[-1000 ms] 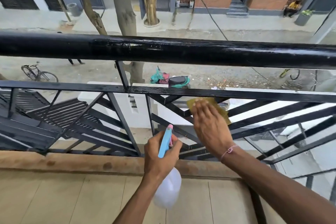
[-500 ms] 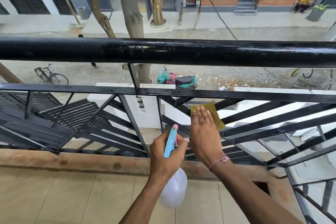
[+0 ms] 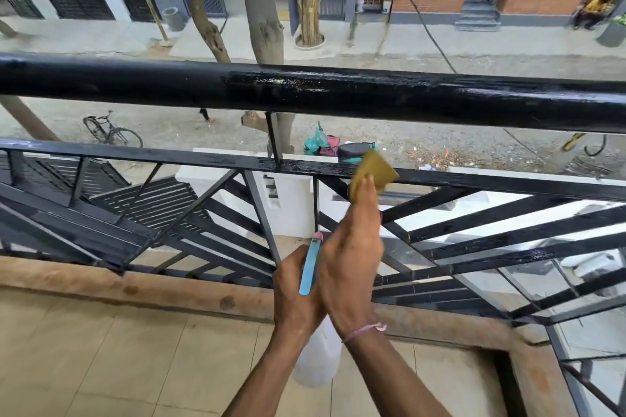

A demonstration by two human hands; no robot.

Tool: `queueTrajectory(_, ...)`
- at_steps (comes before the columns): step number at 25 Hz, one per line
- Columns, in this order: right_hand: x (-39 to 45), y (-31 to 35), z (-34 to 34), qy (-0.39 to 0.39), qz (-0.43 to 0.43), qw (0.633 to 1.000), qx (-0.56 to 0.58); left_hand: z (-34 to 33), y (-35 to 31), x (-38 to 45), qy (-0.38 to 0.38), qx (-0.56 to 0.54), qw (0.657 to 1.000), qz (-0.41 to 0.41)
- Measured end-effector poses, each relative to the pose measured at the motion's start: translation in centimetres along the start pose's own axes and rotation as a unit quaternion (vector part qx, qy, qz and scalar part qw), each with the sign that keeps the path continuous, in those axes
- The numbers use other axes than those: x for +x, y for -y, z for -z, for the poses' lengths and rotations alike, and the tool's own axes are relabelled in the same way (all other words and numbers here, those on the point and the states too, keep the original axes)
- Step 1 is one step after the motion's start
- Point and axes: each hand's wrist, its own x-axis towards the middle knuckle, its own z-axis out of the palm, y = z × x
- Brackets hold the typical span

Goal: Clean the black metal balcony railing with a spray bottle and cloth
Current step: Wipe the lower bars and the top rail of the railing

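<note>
The black metal railing [image 3: 305, 91] runs across the view, its thick top rail wet and glossy. Below it a thinner horizontal bar [image 3: 474, 181] carries slanted bars. My right hand [image 3: 352, 257] reaches up with fingers extended and presses a yellow-green cloth [image 3: 372, 169] against that thinner bar. My left hand [image 3: 294, 294] grips the spray bottle, whose blue and pink head [image 3: 311, 264] points upward. The bottle's white body [image 3: 316, 362] hangs below the hand, partly hidden by my right forearm.
A brown ledge [image 3: 135, 284] runs under the railing, with beige floor tiles [image 3: 101, 359] in front. The railing turns a corner at the right [image 3: 559, 349]. Beyond it lie a street, tree trunks [image 3: 264, 27] and a bicycle [image 3: 111, 132].
My right hand has moved the cloth up from the slanted bars to the thinner horizontal bar. The left hand with the bottle has stayed close beside the right wrist.
</note>
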Motion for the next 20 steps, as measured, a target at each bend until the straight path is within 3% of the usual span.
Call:
queueTrajectory(3,0.6,-2.0,-2.2,0.071,0.081,0.977,-0.182,0.8,1.0,0.2,-0.024,0.02,0.999,0.015)
queueTrajectory(6,0.9,-3.4,-1.6,0.112,0.154,0.95,-0.247,1.3,1.5,-0.2,-0.033,0.109,0.993,-0.014)
queueTrajectory(11,2.2,-7.6,1.2,0.203,0.27,0.857,-0.389,0.7,2.0,0.0,-0.051,0.119,0.992,-0.012)
queueTrajectory(14,2.5,-7.8,2.0,0.251,0.266,0.807,-0.463,0.3,1.7,0.2,-0.035,0.109,0.993,-0.013)
queueTrajectory(20,5.2,-3.2,0.8,0.274,0.174,0.764,-0.558,0.2,1.5,0.8,-0.036,0.107,0.993,-0.013)
